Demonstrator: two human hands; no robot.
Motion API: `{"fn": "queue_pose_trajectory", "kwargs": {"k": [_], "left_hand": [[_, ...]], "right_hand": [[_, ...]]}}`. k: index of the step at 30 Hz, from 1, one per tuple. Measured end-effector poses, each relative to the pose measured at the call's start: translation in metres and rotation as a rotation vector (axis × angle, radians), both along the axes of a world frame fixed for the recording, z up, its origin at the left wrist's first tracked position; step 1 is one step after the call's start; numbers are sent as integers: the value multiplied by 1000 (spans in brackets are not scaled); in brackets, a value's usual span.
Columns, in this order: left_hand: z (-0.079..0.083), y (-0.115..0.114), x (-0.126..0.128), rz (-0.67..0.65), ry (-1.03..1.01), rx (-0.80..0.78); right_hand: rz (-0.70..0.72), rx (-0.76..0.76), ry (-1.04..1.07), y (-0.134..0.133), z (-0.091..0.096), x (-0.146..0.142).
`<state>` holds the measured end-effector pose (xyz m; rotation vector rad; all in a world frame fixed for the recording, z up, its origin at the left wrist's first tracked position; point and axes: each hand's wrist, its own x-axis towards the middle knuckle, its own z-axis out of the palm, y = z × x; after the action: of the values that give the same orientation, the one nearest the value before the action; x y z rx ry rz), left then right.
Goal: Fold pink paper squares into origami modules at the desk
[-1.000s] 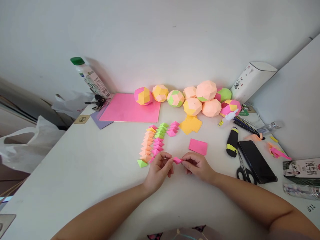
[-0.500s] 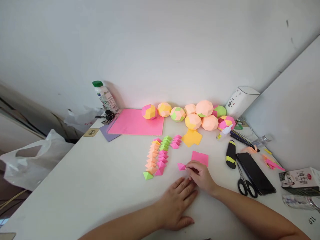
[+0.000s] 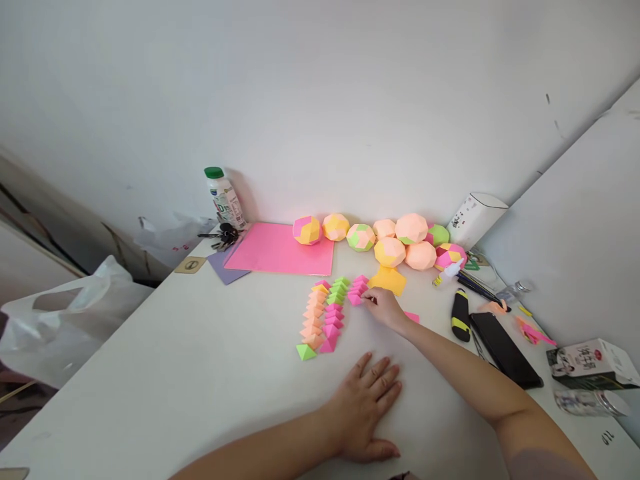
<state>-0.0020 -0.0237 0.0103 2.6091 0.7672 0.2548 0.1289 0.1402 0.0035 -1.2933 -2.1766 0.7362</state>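
Observation:
My right hand (image 3: 384, 308) reaches forward to the near end of a short row of pink folded paper pieces (image 3: 358, 289). Its fingertips pinch a small pink folded piece (image 3: 356, 299) there. My left hand (image 3: 371, 408) lies flat on the white table (image 3: 200, 373), fingers spread, holding nothing. Left of the pink row run longer rows of orange, green and pink folded pieces (image 3: 323, 313), ending in a single green piece (image 3: 306, 351). A pink square note (image 3: 413, 317) shows partly behind my right wrist. Yellow paper squares (image 3: 390, 281) lie just beyond.
Several paper balls (image 3: 413, 230) line the wall, beside a large pink sheet (image 3: 280, 250). A bottle (image 3: 225, 199) and keys (image 3: 224, 237) sit at the back left. To the right are a black-yellow tool (image 3: 459, 316), a phone (image 3: 505, 348), a white box (image 3: 475, 217) and a carton (image 3: 593, 363). A plastic bag (image 3: 60, 320) hangs off the left edge.
My left hand let go of the pink piece and came down flat on the table. My right hand carried the piece forward to the short pink row. The view tilted upward.

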Motion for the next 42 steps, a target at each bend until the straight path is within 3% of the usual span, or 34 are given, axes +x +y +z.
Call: {"fn": "queue_pose_trajectory", "kwargs": {"k": [6,10,13,15,17,22,29,42], "left_hand": [[-5,0,1,11,-30,-17],[-5,0,2,11,-30,1],[-5,0,1,15,-25,4],[-6,0,1,10,-30,3],[-9,0,2,2,-34,1],[-18,-1,8,60,-15,35],[-10,4,2,-16,-39,-42],[-14,3,2,-4,-43,-22]], "right_hand": [[7,3,-20,-1,-7,0],[9,19,-5,-5,2,4],[-2,62,-3,-16,10,22],[-7,176,-76,-26,11,42],[8,349,-275,-38,5,64],[67,525,-563,-58,-21,92],[106,654,-531,-62,-26,81],[125,614,-343,-58,-20,93]]}}
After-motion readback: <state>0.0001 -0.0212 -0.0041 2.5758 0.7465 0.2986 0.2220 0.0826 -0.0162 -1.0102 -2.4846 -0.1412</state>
